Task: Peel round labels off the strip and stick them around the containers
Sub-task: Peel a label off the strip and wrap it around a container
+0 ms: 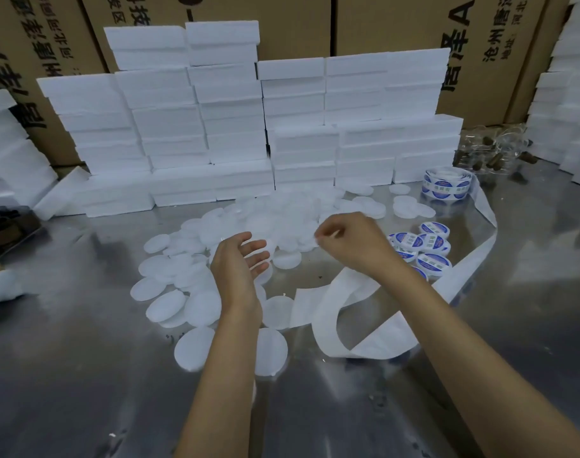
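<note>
Left hand [240, 259]: fingers spread, holding nothing, above plain discs [196, 279].
Right hand [351, 241]: fingertips pinched; contents unclear.
Strip [344, 312]: curls beneath right wrist.
Labelled containers [424, 247]: just beyond right hand.

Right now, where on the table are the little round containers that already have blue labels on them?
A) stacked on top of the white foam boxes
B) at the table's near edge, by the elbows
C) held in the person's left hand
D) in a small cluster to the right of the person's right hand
D: the labelled containers sit bunched on the metal table just right of the right hand, while the left hand is open and holds nothing.
</note>
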`<action>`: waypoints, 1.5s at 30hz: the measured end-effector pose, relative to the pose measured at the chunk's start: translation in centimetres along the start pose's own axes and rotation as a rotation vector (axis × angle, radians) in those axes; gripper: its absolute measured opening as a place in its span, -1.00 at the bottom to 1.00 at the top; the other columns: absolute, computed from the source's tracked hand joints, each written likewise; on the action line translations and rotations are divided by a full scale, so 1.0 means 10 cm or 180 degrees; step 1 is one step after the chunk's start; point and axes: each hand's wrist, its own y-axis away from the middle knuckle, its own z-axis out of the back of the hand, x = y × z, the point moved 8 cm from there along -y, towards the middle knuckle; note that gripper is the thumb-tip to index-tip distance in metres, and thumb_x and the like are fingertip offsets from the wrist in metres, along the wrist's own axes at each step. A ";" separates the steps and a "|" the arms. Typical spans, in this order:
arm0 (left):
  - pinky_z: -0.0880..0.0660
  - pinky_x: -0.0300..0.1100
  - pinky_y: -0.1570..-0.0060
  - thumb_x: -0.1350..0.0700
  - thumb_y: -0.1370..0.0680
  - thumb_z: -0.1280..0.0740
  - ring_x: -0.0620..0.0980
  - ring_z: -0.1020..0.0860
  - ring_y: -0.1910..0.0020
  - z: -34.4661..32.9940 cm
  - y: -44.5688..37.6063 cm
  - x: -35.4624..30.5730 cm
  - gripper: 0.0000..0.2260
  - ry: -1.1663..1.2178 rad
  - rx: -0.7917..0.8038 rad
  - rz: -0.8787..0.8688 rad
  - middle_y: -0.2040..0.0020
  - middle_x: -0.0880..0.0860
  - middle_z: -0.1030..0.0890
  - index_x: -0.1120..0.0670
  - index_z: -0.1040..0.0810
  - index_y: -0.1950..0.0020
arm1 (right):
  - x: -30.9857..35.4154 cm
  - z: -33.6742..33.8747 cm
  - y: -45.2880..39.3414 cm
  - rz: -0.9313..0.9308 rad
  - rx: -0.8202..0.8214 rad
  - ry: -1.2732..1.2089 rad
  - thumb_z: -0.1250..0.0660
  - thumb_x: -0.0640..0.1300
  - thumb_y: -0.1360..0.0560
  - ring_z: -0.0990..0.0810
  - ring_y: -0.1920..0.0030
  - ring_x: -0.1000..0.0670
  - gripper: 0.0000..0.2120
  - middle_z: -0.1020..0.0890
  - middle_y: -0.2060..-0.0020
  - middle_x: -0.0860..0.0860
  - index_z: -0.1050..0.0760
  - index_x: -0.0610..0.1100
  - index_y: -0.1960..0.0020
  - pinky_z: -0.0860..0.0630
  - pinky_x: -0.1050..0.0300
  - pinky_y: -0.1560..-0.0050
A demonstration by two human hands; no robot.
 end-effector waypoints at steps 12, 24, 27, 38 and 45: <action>-0.59 -0.25 0.29 0.17 -0.61 -0.22 -0.09 -0.64 0.38 -0.04 0.01 -0.02 -0.84 0.0097 0.0077 -0.0042 0.33 -0.03 -0.70 0.11 -0.61 0.01 | 0.20 -0.83 -0.14 0.1004 0.0688 0.1898 -0.31 -0.21 -0.48 -0.49 -0.02 -0.07 -0.80 -0.58 0.00 -0.02 -0.68 -0.02 0.02 -0.46 0.07 0.00; -0.60 -0.15 0.01 0.10 -0.60 -0.34 -0.08 -0.66 -0.07 -0.45 0.23 -0.05 -0.82 -0.0390 0.1280 -0.0263 -0.13 -0.06 -0.65 -0.13 -0.65 -0.13 | 0.06 -0.20 0.11 -0.0290 0.1088 -0.2029 -0.26 -0.12 -0.63 -0.67 -0.08 0.04 -0.83 -0.71 -0.01 -0.01 -0.61 -0.15 -0.07 -0.48 0.09 -0.20; -0.61 -0.02 -0.14 0.13 -0.64 -0.32 0.07 -0.65 -0.18 -0.61 0.37 -0.01 -0.78 -0.0302 0.1895 -0.0233 -0.22 0.12 -0.64 -0.04 -0.60 -0.27 | 0.05 -0.16 0.18 -0.0380 0.1038 -0.2227 -0.27 -0.12 -0.62 -0.67 -0.09 -0.01 -0.79 -0.72 -0.02 -0.07 -0.62 -0.18 -0.14 -0.49 0.07 -0.22; -0.64 -0.08 0.05 0.27 -0.69 -0.17 0.17 -0.70 -0.01 -0.51 0.32 -0.03 -0.79 -0.0177 0.1517 -0.0213 -0.06 0.17 -0.69 0.11 -0.58 -0.16 | 0.29 0.34 0.75 0.0228 0.1345 -0.0281 -0.39 0.27 -0.39 -0.61 0.24 0.09 -0.68 -0.67 0.26 0.11 -0.63 0.02 0.20 -0.55 0.13 0.14; -0.64 -0.06 0.06 0.31 -0.60 -0.30 0.17 -0.69 0.07 -0.45 0.27 -0.02 -0.82 0.0005 0.1288 -0.0132 -0.01 0.17 -0.70 0.12 -0.60 -0.13 | -0.03 -0.07 1.21 0.0094 0.2726 0.0668 -0.50 0.06 -0.41 -0.56 0.05 0.16 -0.78 -0.61 0.02 0.16 -0.59 0.12 -0.03 -0.53 0.09 -0.08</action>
